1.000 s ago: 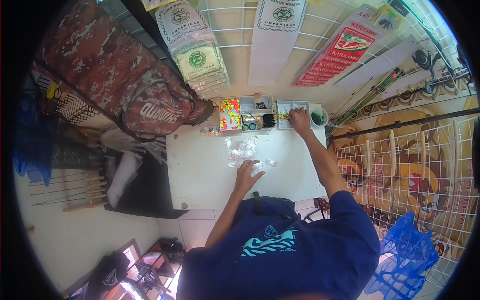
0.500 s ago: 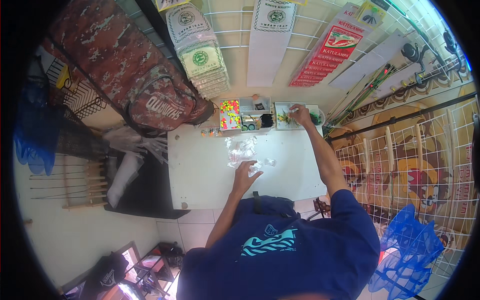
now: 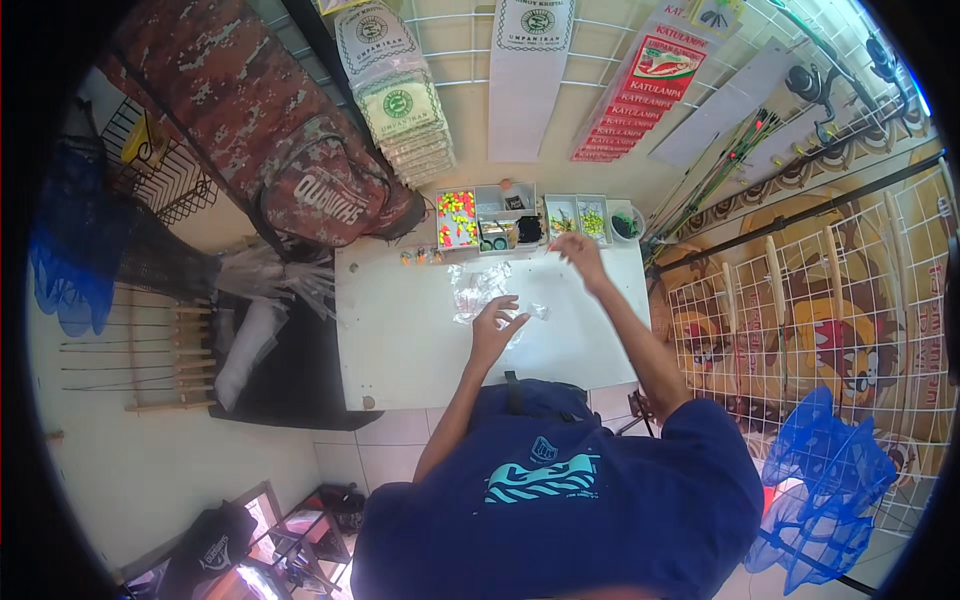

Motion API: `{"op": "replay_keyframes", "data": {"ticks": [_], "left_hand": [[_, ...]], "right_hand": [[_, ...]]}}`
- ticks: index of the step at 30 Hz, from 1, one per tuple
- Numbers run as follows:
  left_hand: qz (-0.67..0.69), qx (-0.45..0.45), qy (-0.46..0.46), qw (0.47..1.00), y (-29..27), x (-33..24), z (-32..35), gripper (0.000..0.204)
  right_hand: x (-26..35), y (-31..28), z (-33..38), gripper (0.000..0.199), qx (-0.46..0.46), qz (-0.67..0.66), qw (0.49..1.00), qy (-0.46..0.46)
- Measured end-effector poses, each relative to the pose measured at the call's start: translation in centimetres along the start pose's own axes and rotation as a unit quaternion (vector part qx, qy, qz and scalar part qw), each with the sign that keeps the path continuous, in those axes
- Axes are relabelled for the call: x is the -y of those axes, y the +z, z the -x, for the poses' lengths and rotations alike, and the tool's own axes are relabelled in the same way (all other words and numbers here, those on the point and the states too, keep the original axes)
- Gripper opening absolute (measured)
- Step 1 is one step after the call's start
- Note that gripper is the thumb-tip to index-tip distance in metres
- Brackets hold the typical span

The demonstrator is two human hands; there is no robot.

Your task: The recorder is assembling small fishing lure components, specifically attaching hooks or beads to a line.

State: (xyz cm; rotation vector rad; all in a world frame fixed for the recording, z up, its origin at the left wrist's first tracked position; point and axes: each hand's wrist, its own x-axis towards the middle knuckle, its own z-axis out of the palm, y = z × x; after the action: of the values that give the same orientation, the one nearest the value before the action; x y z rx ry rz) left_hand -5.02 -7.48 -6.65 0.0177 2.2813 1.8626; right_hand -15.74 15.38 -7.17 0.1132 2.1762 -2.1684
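My right hand (image 3: 580,260) is over the white table, just in front of the divided boxes, its fingertips pinched together. Whatever small item it may hold is too small to name. Lower down and to the left, my left hand (image 3: 492,330) has its thumb and fingers apart in a curve. Crumpled clear plastic bags (image 3: 474,290) lie just beyond it, and another small clear piece (image 3: 540,311) is near its thumb. A white box (image 3: 563,213) beyond my right hand has compartments of small green and yellow pieces.
A box of red and yellow beads (image 3: 457,218) adjoins a sectioned tray (image 3: 505,198) with dark pieces and a small bottle. A round tub (image 3: 627,224) stands right of the boxes. Small orange items (image 3: 420,257) lie at the table's back left. Packets (image 3: 640,90) hang above.
My right hand has drawn back from the compartment box toward me and slightly left, baring its green and yellow contents. My left hand stays by the plastic bags.
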Motion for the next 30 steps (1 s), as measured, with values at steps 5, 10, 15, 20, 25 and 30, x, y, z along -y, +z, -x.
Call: {"op": "replay_keyframes", "data": {"ticks": [5,10,15,20,25,30], "left_hand": [[0.221,0.024,-0.112,0.968,1.0,-0.8,-0.3,0.036],[0.224,0.014,-0.099,0.97,0.4,-0.5,0.1,0.02],[0.222,-0.06,-0.067,0.971,0.0,-0.4,-0.1,0.016],[0.236,-0.11,-0.089,0.961,0.1,-1.9,0.4,0.037],[0.25,0.037,-0.134,0.958,1.6,-2.1,1.1,0.034],[0.361,0.018,-0.132,0.923,2.2,-0.8,1.0,0.024]], "right_hand": [[-1.2,5.4,8.9,0.012,0.009,-0.011,0.998,0.061],[-0.2,7.1,11.4,0.012,-0.027,-0.056,0.994,0.09],[0.7,6.3,12.0,0.013,-0.104,-0.092,0.985,0.105],[1.2,6.5,12.1,0.022,-0.17,-0.221,0.943,0.183],[2.1,7.9,12.9,0.026,-0.159,-0.308,0.906,0.241],[2.6,9.0,13.6,0.023,-0.145,-0.324,0.899,0.257]]}}
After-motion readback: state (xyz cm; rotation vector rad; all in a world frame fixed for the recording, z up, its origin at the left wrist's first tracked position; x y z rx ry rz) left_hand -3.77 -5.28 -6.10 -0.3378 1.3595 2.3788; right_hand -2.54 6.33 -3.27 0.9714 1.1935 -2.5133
